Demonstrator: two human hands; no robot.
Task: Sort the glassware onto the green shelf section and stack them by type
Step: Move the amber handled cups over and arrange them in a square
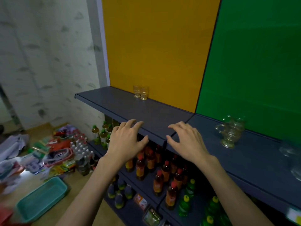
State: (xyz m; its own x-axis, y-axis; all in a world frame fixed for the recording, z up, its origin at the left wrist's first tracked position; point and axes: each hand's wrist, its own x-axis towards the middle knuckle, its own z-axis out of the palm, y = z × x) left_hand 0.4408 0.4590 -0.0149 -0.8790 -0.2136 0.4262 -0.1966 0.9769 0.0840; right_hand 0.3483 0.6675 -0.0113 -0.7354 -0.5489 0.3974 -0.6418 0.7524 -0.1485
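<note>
Two small footed glasses (140, 92) stand side by side at the back of the grey shelf (123, 106), in front of the yellow panel. On the shelf part before the green panel (254, 62), a stack of handled glass mugs (231, 131) stands upright. More clear glassware (291, 159), blurred, sits at the far right edge. My left hand (127, 141) hovers over the shelf's front edge with fingers spread and nothing in it. My right hand (185, 141) is beside it, near the seam between the two sections, also spread and holding nothing.
Lower shelves hold several bottles with red caps (164, 170) and green bottles (187, 199). A teal tray (42, 199) lies on the floor at lower left, beside packs of water bottles (81, 150) and scattered packaged goods. A patterned wall is on the left.
</note>
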